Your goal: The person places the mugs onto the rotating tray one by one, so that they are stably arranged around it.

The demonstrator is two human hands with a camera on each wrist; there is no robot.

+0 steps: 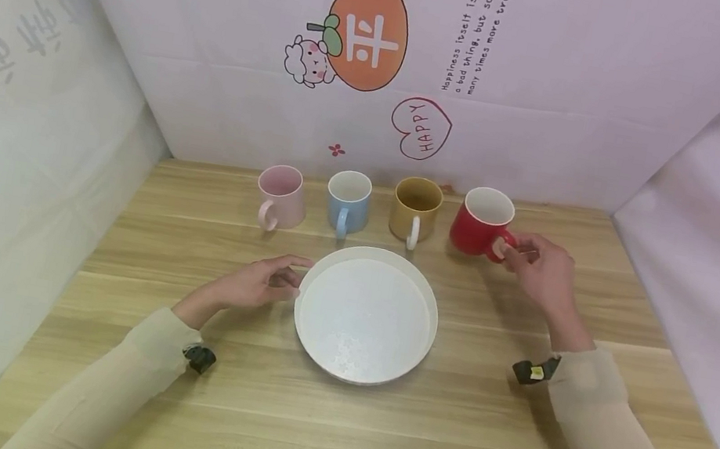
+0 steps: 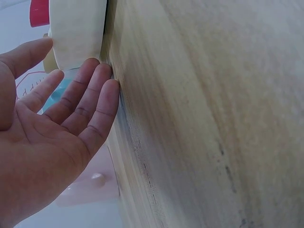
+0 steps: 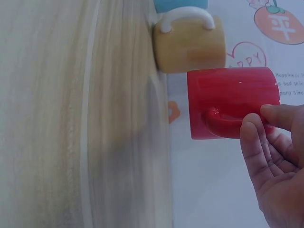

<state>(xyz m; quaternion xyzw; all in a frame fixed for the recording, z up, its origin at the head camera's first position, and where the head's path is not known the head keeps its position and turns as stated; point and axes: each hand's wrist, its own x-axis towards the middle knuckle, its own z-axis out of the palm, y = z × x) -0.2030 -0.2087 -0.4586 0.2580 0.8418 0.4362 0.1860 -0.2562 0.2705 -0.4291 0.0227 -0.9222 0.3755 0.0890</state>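
A red mug [image 1: 473, 230] with a white inside is at the right end of a row of mugs. With thumb and fingers, my right hand [image 1: 543, 274] pinches its handle [image 3: 223, 127]. Seen from the right wrist, the mug's base stands off the tabletop. On the left, my left hand [image 1: 259, 283] is at the rim of a round white tray [image 1: 364, 320], its fingers loosely extended. The left wrist view has the palm [image 2: 47, 142] facing the camera, fingertips beside the tray's side wall [image 2: 78, 35], nothing gripped.
Behind the tray stand a pink mug [image 1: 283, 200], a light blue mug [image 1: 349, 205] and a mustard mug [image 1: 414, 214] with a white handle. All are on the wooden table [image 1: 324, 441]. A printed white cloth [image 1: 210, 96] rises along the back edge.
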